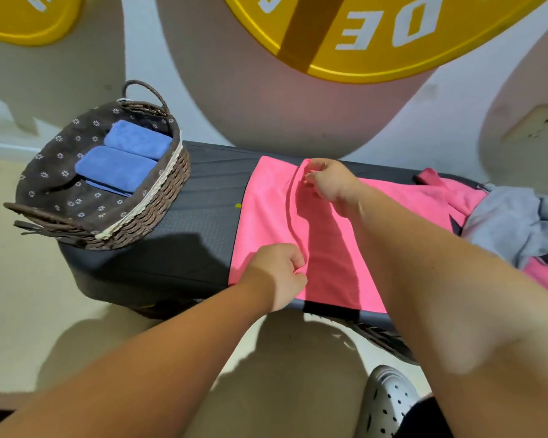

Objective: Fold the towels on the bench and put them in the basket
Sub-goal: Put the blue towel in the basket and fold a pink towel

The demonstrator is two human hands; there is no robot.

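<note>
- Two hands grip one pink towel [266,200], which lies spread across the middle of the dark bench [209,200].
- The left hand [277,273], at the lower centre of the frame, has its fingers curled and pinches the towel's raised fold at the near edge of the bench.
- The right hand [329,181], at the upper centre, pinches the same fold at the far edge of the bench, with its fingertips closed on the cloth.
- The fold runs as a raised ridge from one hand to the other, and flat pink cloth lies on both sides of it.
- More pink cloth [450,197] lies bunched on the bench at the right of the frame; whether it belongs to the same towel cannot be told.
- A grey towel [513,226] lies crumpled on top of that cloth at the right edge.
- The woven basket [159,197] stands on the left end of the bench, in the left part of the frame, well apart from the pink towel.
- The basket has a dark lining with a flower print and holds two folded blue towels [114,167], side by side and touching.
- A grey perforated shoe [386,403] shows on the floor at the lower right.
- Two yellow discs [377,36] with white letters hang on the wall along the top of the frame.
</note>
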